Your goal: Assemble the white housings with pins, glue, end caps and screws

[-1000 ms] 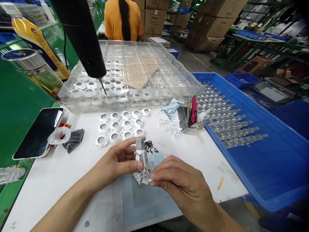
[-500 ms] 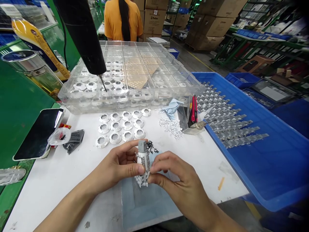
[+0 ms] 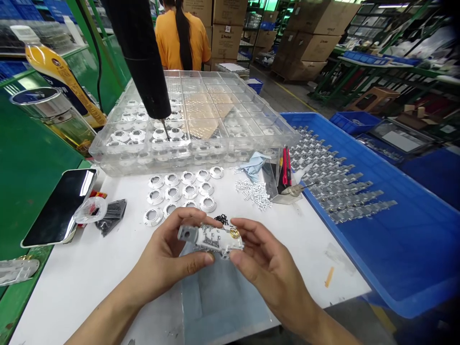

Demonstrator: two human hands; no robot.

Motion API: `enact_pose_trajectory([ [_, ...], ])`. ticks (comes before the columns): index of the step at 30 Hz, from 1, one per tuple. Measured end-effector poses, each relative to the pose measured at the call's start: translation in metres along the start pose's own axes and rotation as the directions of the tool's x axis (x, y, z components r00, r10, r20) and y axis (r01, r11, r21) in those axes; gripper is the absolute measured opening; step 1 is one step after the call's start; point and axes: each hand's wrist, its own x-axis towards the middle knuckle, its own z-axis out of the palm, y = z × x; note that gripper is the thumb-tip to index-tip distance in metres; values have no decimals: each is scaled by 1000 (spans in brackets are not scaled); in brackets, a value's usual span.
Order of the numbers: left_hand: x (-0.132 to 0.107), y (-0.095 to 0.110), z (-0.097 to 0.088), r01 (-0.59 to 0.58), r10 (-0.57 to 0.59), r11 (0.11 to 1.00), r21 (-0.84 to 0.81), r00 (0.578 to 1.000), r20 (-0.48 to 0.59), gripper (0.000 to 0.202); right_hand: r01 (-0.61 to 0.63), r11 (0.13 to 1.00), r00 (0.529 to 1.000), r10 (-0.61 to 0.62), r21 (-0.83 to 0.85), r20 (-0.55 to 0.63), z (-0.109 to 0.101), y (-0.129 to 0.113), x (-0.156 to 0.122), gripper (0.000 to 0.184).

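Note:
Both my hands hold one small white plastic bracket (image 3: 212,237) with a grey end on the left and a brass screw on the right, lying level above a grey mat (image 3: 223,297). My left hand (image 3: 172,254) pinches its left half between thumb and fingers. My right hand (image 3: 262,261) grips its right end. Just beyond lie a few black screws (image 3: 222,219) and rows of silver rings (image 3: 179,189) on the white table (image 3: 64,282).
A black electric screwdriver (image 3: 142,57) hangs at upper left over clear compartment trays (image 3: 201,120). A blue bin (image 3: 395,239) with metal brackets sits right. A phone (image 3: 59,206) and small bags lie left. White clips (image 3: 253,191) and a red cutter (image 3: 285,165) lie mid-table. A person in orange stands behind.
The bracket stood upright on the mat; both hands have lifted and turned it to lie level. The view has tilted slightly.

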Motion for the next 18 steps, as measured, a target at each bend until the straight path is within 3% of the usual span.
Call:
enact_pose_trajectory([
  [3, -1, 1, -3, 39, -45, 995, 90, 997, 66, 70, 118, 982, 990, -127, -148, -55, -7, -9, 6, 36],
  [8, -2, -2, -2, 127, -158, 973, 193, 975, 154, 70, 318, 842, 942, -332, -436, 46, -5, -20, 14, 32],
  [12, 2, -3, -4, 150, -189, 950, 274, 974, 122, 62, 274, 829, 962, -230, -487, 149, -4, -26, 27, 28],
  [15, 7, -2, -9, 179, -190, 969, 169, 981, 49, 52, 241, 852, 961, -143, -465, 236, -11, -32, 46, 35],
  [17, 9, 0, -13, 193, -194, 980, 52, 981, 9, 48, 286, 800, 954, -188, -527, 233, -15, -33, 60, 35],
  [18, 10, 2, -15, 187, -187, 982, 8, 982, -8, 47, 323, 732, 946, -224, -600, 235, -15, -33, 67, 32],
])
